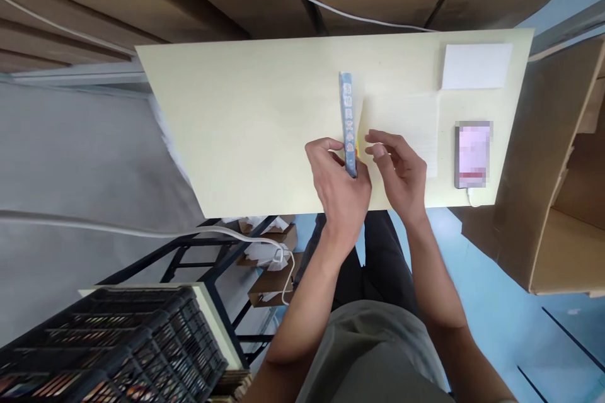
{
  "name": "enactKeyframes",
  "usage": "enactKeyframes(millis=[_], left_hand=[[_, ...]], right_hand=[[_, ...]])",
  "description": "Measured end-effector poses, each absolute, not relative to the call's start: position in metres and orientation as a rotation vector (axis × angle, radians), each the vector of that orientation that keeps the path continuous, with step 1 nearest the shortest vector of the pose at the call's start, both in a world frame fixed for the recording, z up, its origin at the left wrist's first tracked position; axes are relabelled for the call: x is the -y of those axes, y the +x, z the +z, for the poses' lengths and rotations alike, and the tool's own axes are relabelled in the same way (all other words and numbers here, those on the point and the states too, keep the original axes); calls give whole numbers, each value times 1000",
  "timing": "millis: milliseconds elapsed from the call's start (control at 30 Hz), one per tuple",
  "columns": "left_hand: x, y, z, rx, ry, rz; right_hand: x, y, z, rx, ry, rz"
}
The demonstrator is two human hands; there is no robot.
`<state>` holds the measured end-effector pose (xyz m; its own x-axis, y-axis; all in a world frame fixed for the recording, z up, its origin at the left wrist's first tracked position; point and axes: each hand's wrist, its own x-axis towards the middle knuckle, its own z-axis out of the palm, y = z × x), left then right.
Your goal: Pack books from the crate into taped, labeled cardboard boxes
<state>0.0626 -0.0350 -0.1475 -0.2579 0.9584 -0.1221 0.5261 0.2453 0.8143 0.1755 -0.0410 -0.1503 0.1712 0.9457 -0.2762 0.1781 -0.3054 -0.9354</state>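
The person's left hand grips a slim, straight-edged blue item between thumb and fingers, its narrow printed edge, with pale characters, turned upward above the smooth cream worktop. The right hand is just beside it, fingers loosely curled and parted, nothing visible between them. Under and beyond that hand lies a thin pale sheet, flat and faintly lined. Farther right are a matt white rectangular block and a phone with its screen blurred out. At lower left, a black plastic lattice crate holds many colourful pieces, too obscured to identify. A large corrugated cardboard box gapes at right; small cardboard boxes below the worktop hold crumpled white material.
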Motion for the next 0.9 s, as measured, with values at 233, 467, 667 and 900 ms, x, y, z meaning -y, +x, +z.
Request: enactKeyframes(millis=[233,467,667,900], left_hand=[[41,119,-164,-1762,1490,920],[52,174,-216,-1639,1586,707],[49,134,-230,-1496,1635,703],[45,60,-229,-1805,1253,710]], right_hand=[[22,216,-162,1121,-1682,1174],[12,273,-229,1256,-1805,1052],[32,263,-240,1369,-2000,763],[68,242,-239,1299,-2121,678]])
